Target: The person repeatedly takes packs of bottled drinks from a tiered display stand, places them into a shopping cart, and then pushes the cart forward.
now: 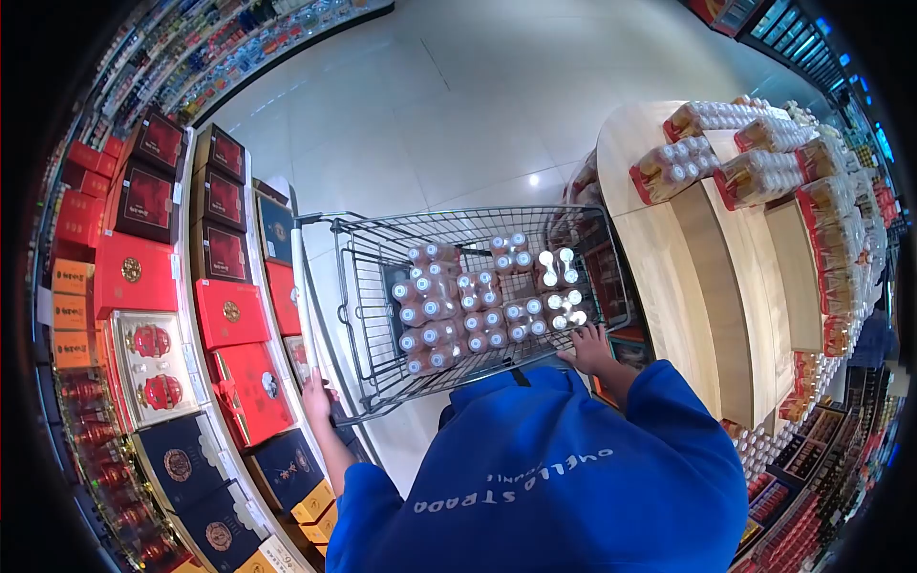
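Observation:
A wire shopping cart stands crosswise in front of me, its handle end to the left. Inside it are several packs of capped drink bottles, seen from above in clusters. My left hand is closed around the near end of the cart handle. At the cart's near side, my right hand has its fingers spread over the rim, close to the nearest bottle caps. Whether the fingertips touch those bottles, I cannot tell.
On the left, tiered shelves hold red gift boxes, dark boxes and blue boxes. A curved wooden display stand rises close on the right, with bottle packs on its tiers. Pale tiled floor stretches ahead.

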Motion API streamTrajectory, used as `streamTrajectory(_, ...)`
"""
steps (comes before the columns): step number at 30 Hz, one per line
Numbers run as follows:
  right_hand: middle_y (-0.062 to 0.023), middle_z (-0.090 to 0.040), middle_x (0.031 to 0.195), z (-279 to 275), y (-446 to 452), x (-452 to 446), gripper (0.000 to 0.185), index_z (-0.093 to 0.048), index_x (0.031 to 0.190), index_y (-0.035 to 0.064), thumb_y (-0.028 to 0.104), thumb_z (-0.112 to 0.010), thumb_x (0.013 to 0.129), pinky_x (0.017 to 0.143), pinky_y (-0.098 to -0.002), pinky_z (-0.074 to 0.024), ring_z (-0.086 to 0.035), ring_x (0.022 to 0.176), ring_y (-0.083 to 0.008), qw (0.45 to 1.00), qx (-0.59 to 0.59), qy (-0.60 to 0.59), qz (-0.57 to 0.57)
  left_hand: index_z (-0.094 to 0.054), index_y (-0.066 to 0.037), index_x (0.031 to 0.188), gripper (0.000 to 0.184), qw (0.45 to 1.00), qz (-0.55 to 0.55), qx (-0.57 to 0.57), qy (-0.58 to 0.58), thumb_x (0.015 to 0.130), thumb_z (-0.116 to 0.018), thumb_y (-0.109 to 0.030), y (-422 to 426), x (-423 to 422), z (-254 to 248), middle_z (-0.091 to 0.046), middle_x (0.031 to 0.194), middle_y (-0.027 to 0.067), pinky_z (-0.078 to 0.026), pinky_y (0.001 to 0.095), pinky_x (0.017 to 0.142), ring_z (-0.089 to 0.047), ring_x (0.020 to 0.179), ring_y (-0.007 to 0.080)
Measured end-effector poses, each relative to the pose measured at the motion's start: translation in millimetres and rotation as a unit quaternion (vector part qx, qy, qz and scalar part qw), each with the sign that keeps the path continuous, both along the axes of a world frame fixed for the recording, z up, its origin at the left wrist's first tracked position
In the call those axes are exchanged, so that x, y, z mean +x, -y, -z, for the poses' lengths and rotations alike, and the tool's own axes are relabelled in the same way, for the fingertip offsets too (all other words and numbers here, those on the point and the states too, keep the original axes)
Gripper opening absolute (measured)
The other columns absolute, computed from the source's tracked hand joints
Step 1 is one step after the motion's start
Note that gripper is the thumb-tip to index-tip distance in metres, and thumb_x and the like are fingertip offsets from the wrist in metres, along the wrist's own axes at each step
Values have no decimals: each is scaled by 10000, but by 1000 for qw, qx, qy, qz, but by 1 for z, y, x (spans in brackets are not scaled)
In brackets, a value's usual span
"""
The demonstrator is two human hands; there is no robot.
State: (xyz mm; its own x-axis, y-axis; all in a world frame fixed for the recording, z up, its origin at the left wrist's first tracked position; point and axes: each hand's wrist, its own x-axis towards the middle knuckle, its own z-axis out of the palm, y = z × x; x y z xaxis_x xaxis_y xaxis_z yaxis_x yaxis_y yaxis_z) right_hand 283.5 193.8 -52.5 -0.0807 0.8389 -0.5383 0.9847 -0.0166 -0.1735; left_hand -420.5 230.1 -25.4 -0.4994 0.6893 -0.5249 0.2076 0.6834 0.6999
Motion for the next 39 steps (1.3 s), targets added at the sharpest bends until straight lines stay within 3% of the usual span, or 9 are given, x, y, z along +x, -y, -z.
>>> streamTrajectory(10,-279,-283,1645,8,-20,-4,979,-394,1578,82,829,-323,948,1248,-656,-63,-168,1562,-451,997,-77,21,6,-664,70,992,741,1000,-10,15,7,1020,-504,-653,-29,0,-4,-612,623,109,-502,299,469,-615,489,179)
streamTrajectory(15,-287,-239,1665,1,-30,-12,1009,-358,1606,95,848,-314,935,1247,-660,-54,-121,1576,-459,992,-121,22,24,-647,40,825,691,999,13,38,-31,1013,-552,-618,-48,-8,-7,-517,569,65,-509,310,451,-581,482,160)
streamTrajectory(21,-296,-211,1673,-8,-48,-23,1032,-324,1620,83,852,-311,932,1247,-656,-61,-114,1575,-468,987,-158,16,36,-638,-13,764,630,998,14,63,-27,995,-604,-598,-75,-13,-11,-508,597,29,-491,306,453,-520,482,136)
streamTrajectory(24,-299,-189,1678,-11,-53,-27,1041,-307,1628,86,858,-304,929,1249,-650,-59,-110,1574,-474,986,-159,9,38,-635,-25,752,625,995,26,15,-97,991,-609,-601,-93,3,-42,-510,604,23,-464,313,466,-524,493,137)
streamTrajectory(27,-305,-308,1616,0,-53,-30,1013,-420,1565,80,858,-325,923,1217,-666,-107,-210,1533,-471,990,-126,12,54,-631,-20,706,676,995,41,39,-82,973,-609,-640,-107,-8,-31,-499,573,7,-416,321,467,-523,495,146)
streamTrajectory(33,-309,-232,1656,-4,-81,-41,1033,-311,1622,79,852,-286,938,1239,-658,-77,-147,1555,-486,987,-149,20,55,-624,-15,665,701,989,50,32,-133,977,-602,-643,-142,-10,-37,-495,536,32,-370,339,476,-486,477,145)
streamTrajectory(34,-310,-220,1661,-6,-82,-39,1032,-311,1622,78,851,-286,938,1241,-655,-73,-137,1559,-486,986,-153,17,61,-528,-26,602,761,990,46,10,-134,969,-567,-692,-147,-14,-30,-481,544,62,-412,398,494,-504,495,186)
streamTrajectory(36,-313,-124,1691,-12,-97,-42,1103,-204,1655,68,881,-272,913,1246,-653,-25,-72,1566,-517,982,-177,1,65,-535,-23,604,767,988,61,15,-142,968,-560,-698,-160,-25,-20,-489,539,68,-417,399,503,-511,502,191)
streamTrajectory(39,-301,-129,1694,-19,-122,-46,1096,-199,1660,83,881,-267,912,1251,-642,-16,-83,1572,-497,979,-196,1,61,-599,35,667,835,981,81,7,-178,969,-496,-736,-176,-25,-20,-540,569,129,-453,431,597,-569,578,257)
